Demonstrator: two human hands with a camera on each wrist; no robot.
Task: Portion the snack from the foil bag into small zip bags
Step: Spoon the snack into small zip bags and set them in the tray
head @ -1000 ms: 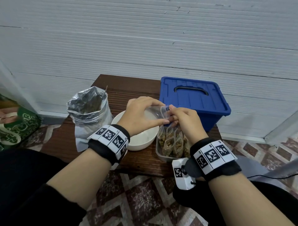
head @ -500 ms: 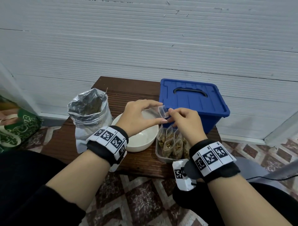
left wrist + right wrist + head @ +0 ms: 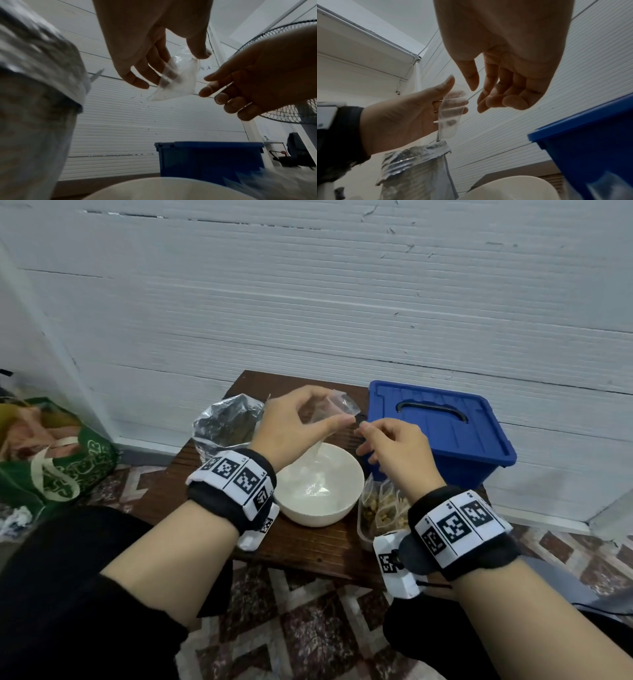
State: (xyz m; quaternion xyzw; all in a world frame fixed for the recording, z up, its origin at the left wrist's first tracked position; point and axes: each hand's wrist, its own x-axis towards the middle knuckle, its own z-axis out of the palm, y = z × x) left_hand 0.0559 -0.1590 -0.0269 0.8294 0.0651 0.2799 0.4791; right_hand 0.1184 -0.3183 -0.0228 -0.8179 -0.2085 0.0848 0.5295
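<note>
We are holding a small clear zip bag (image 3: 334, 414) up above the white bowl (image 3: 318, 491), our left hand (image 3: 294, 422) pinching it between thumb and fingers, and it is looking empty. Our right hand (image 3: 394, 450) is hovering just beside it, fingers loosely curled and holding nothing, not touching the bag in the wrist views. The foil bag (image 3: 227, 422) is standing open on the wooden table (image 3: 301, 546), just left of the bowl. Filled zip bags (image 3: 380, 505) of snack are sitting upright in a clear tub (image 3: 363, 525) to the bowl's right. The blue lidded box (image 3: 438, 429) is waiting behind them.
</note>
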